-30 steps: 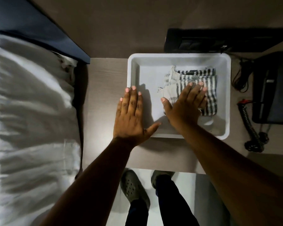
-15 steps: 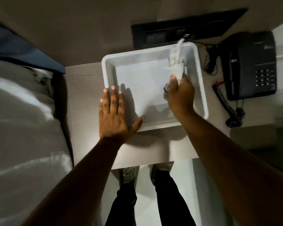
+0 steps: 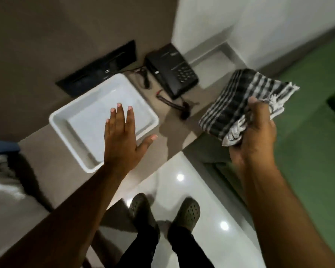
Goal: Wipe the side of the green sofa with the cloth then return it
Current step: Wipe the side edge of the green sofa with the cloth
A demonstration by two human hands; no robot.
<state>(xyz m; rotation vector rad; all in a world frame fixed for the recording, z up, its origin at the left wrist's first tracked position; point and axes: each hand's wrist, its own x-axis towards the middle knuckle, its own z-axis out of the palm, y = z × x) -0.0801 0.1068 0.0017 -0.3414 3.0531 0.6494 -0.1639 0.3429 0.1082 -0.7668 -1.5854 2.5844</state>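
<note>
My right hand [image 3: 253, 132] grips a black-and-white checked cloth [image 3: 238, 101], which hangs bunched in the air to the right of the bedside table. Behind and below the cloth, the green sofa [image 3: 306, 151] fills the right side of the view. My left hand [image 3: 122, 138] hovers flat with fingers spread over the near right part of a white tray [image 3: 66, 122]. The tray holds nothing.
The tray stands on a grey bedside table [image 3: 46, 163]. A black telephone [image 3: 170, 72] with a coiled cord sits behind it, and a black wall panel [image 3: 97, 72] lies further left. White bedding [image 3: 6, 180] is at the left. My feet stand on glossy white floor [image 3: 182, 171].
My right hand has lifted the cloth out of the tray and carried it right, toward the green sofa. The view has swung right. My left hand stays over the tray.
</note>
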